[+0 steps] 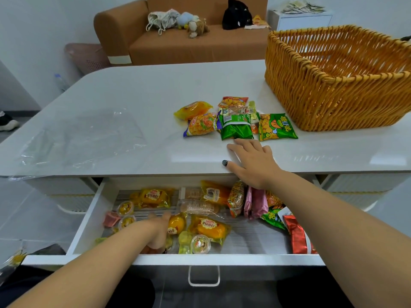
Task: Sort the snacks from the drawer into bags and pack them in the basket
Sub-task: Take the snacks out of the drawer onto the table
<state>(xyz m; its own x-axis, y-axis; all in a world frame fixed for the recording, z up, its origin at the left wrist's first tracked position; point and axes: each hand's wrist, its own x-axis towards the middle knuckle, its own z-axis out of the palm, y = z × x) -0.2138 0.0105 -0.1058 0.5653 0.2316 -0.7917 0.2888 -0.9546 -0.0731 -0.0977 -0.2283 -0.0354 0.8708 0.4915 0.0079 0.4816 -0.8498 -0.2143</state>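
Grip first: my left hand is down in the open drawer, near its front edge. Its fingers curl down into the snacks, but I cannot tell if they hold 1 yet. My right hand lies flat on the desk at its front edge, fingers straight, holding nothing.

A yellow bread pack lies just to the right of my left hand. Its long side runs left to right and tips a little toward the front edge of the drawer. My left hand is much nearer to it than my right, so I think the left should pick it.

A pile of snacks sits on the desk just past my right fingertips. The clear bags lie near the left edge of the desk. The basket stands at the right edge, behind the pile, and I see nothing packed in it yet.
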